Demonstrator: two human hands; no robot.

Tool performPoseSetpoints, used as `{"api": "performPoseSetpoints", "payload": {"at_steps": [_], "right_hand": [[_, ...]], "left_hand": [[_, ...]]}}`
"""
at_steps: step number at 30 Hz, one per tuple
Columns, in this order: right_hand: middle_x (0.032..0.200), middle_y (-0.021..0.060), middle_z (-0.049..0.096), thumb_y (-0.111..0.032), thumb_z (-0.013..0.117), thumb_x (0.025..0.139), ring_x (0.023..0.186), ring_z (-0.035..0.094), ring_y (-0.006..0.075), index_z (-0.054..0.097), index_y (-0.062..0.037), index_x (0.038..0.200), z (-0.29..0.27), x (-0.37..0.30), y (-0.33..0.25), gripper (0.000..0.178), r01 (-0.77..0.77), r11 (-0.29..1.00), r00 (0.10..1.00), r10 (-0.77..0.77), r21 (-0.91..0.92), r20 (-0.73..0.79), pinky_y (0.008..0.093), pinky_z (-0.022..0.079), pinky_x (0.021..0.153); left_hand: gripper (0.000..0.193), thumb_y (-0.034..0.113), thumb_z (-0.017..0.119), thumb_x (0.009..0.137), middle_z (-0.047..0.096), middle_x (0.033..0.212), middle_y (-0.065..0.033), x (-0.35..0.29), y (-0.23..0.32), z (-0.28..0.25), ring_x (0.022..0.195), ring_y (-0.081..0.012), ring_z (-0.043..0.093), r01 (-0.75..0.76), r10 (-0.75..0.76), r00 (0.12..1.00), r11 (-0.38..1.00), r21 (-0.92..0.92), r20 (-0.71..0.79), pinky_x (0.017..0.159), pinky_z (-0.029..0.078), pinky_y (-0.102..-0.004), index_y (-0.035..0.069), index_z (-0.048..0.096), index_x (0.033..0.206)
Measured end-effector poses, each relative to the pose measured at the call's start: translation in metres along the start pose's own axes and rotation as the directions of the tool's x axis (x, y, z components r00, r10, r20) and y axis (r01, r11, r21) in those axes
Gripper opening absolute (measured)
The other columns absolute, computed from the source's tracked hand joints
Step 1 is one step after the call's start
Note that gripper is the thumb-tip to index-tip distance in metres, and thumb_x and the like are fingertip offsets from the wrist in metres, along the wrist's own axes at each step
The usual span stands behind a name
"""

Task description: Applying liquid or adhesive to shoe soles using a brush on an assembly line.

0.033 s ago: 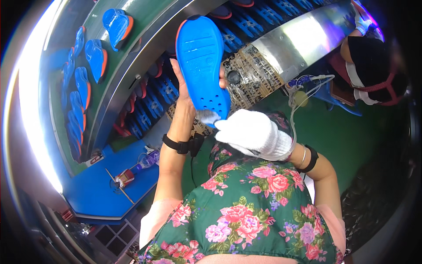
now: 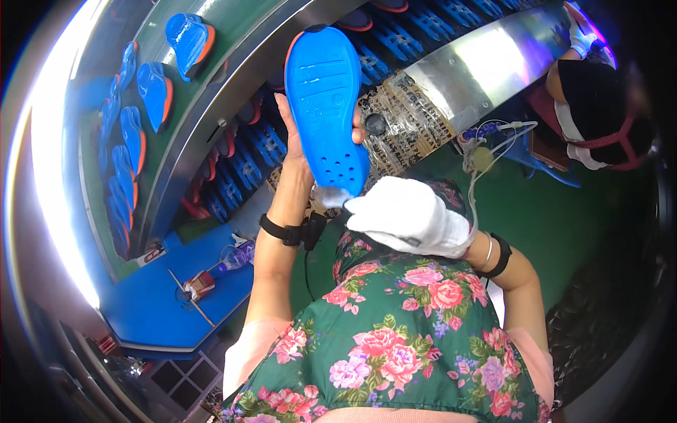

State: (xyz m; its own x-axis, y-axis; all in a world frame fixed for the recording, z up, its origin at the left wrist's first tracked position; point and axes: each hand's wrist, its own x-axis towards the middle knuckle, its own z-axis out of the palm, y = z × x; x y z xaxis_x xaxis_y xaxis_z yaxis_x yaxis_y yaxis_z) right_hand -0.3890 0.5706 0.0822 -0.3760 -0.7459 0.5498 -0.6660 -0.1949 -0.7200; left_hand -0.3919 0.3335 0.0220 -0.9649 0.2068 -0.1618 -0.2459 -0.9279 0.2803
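Note:
A blue shoe insole (image 2: 323, 99) with an orange edge is held up in my left hand (image 2: 296, 141). My left thumb lies along one side and fingertips curl round the other. The insole's surface is glossy, with ridges across it and small holes towards its lower end. My right hand (image 2: 407, 217), in a white knitted glove, is closed on a brush whose blurred pale bristles (image 2: 331, 197) are at the insole's lower end. The brush's handle is hidden by the glove. I cannot tell whether the bristles touch the insole.
Several blue insoles (image 2: 151, 88) with orange edges lie on the green conveyor belt (image 2: 211, 35) at left. Behind my hands, blue racks (image 2: 398, 39) border a metal ledge (image 2: 486, 67) partly covered in taped brown paper. A blue table (image 2: 155, 296) is at lower left; another person (image 2: 599, 113) sits at right.
The insole has shifted slightly to the right. The brush bristles have moved a little down, towards me, along the insole's lower end.

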Motion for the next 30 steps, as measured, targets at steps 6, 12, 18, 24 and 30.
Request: {"api": "performPoseSetpoints", "payload": {"at_steps": [6,12,18,24,30], "right_hand": [[0.102,0.0083,0.076,-0.008,0.079,0.083,0.086,0.071,0.0267,0.077,-0.0087,0.109,-0.006,0.004,0.007,0.026,-0.059,0.994,0.995,0.066,0.091,-0.071,0.0382,0.059,0.075],[0.107,0.0075,0.073,-0.015,0.077,0.085,0.086,0.068,0.0251,0.075,-0.0118,0.110,0.002,0.005,0.002,0.025,-0.004,0.999,0.980,-0.006,0.050,0.200,0.0376,0.058,0.071],[0.103,0.0114,0.076,-0.003,0.083,0.079,0.082,0.071,0.0252,0.078,-0.0085,0.106,0.005,0.008,0.012,0.029,-0.098,0.990,0.990,0.087,0.098,0.107,0.0359,0.055,0.069],[0.107,0.0125,0.078,0.004,0.077,0.086,0.096,0.074,0.0159,0.078,0.0017,0.105,-0.025,0.004,0.014,0.019,-0.497,0.560,0.712,0.700,0.663,-0.057,0.0307,0.059,0.087],[0.103,0.0131,0.078,0.004,0.078,0.084,0.094,0.075,0.0200,0.078,0.0004,0.106,-0.032,0.009,0.032,0.023,-0.407,0.881,0.843,0.464,0.241,-0.272,0.0315,0.059,0.084]], "left_hand": [[0.127,0.099,0.047,0.071,0.067,0.112,-0.0275,-0.002,0.008,-0.010,0.086,-0.0396,0.071,0.234,-0.242,0.961,0.969,0.076,0.132,0.077,0.061,-0.0507,0.003,0.039,0.154],[0.127,0.096,0.051,0.072,0.063,0.125,-0.0318,-0.005,0.019,-0.015,0.101,-0.0422,0.070,0.344,-0.328,0.939,0.872,0.348,-0.106,0.081,0.060,-0.0563,0.002,0.037,0.156],[0.114,0.091,0.041,0.084,0.060,0.138,-0.0266,-0.004,0.030,-0.037,0.114,-0.0408,0.068,0.439,-0.433,0.897,0.843,0.311,-0.091,0.088,0.061,-0.0616,0.003,0.040,0.156],[0.091,0.076,0.038,0.099,0.060,0.140,-0.0252,-0.017,-0.015,-0.055,0.118,-0.0405,0.066,0.130,-0.131,0.984,0.991,0.020,0.122,0.102,0.055,-0.0581,0.003,0.042,0.153],[0.056,0.044,0.048,0.109,0.057,0.147,-0.0165,-0.027,-0.061,-0.011,0.134,-0.0293,0.057,-0.076,0.146,0.972,0.937,0.341,-0.185,0.112,0.049,-0.0465,0.005,0.048,0.149]]}}
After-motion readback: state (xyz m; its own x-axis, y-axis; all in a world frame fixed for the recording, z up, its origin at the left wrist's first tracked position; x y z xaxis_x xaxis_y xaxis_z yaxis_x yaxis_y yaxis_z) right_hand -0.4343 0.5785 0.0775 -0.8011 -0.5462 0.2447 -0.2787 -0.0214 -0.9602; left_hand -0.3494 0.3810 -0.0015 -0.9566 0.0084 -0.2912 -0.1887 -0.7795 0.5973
